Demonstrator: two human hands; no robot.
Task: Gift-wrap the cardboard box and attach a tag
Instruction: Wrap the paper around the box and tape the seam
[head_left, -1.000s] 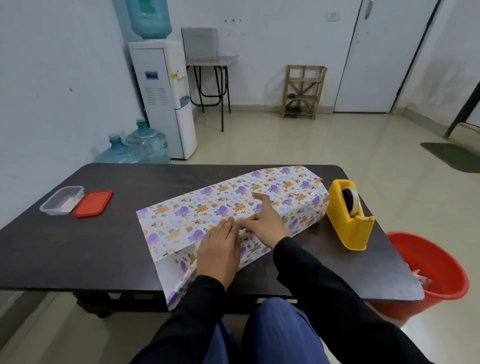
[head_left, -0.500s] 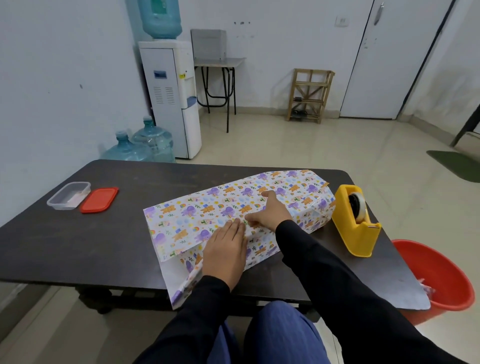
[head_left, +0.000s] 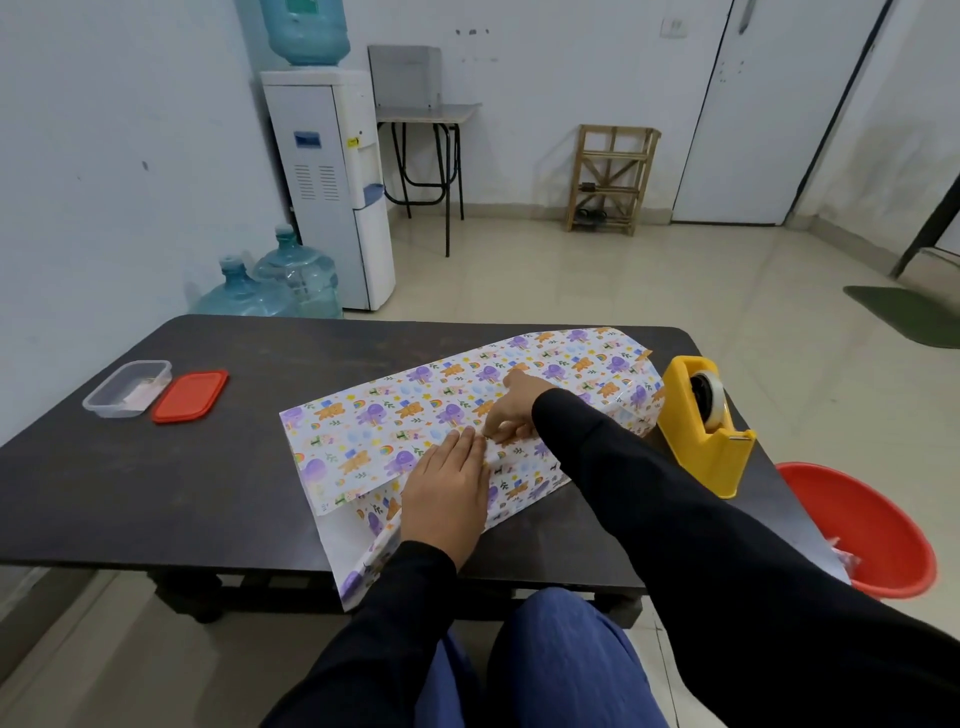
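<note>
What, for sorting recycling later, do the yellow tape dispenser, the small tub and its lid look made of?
Tape dispenser: likely moulded plastic, smooth even yellow with a slight sheen. Tub: clear plastic, with see-through walls. Lid: probably opaque red plastic, with a moulded rim.

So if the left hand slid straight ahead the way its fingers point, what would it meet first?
Most likely the right hand, whose fingers sit just ahead of the left hand on the wrapping paper.
</note>
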